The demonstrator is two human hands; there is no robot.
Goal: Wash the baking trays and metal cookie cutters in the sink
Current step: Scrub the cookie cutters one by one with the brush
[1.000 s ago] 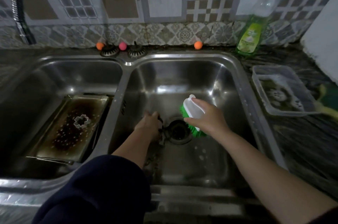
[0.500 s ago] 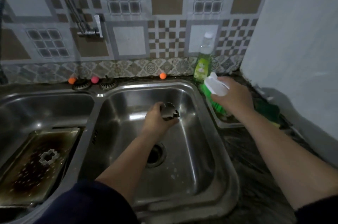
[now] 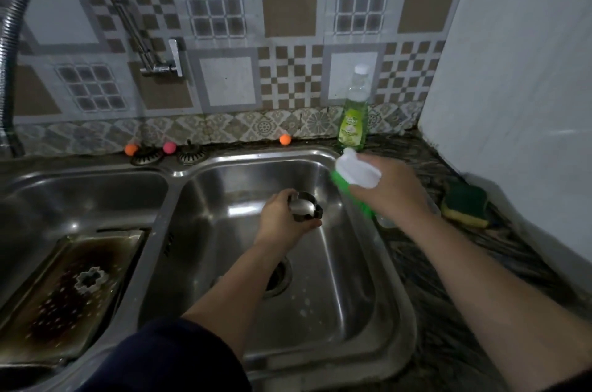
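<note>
A person's left hand (image 3: 282, 215) grips one dark metal cookie cutter (image 3: 306, 207) above the right basin of a double sink (image 3: 389, 295), while the right hand (image 3: 389, 188) clasps a white-handled green brush (image 3: 354, 182) over that basin's right rim. In the left basin lie one stained baking tray (image 3: 67, 295) and a second cutter (image 3: 91, 278) resting on it. Behind the sink stand one dish-soap bottle (image 3: 353, 118) and three small balls (image 3: 169, 147); right of it, one sponge (image 3: 466, 205).

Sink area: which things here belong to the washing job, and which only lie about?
For the job: dark metal cookie cutter, green-bristled white scrub brush, stained metal baking tray, green dish soap bottle.
Lying about: three small coloured balls, two metal strainers.
</note>
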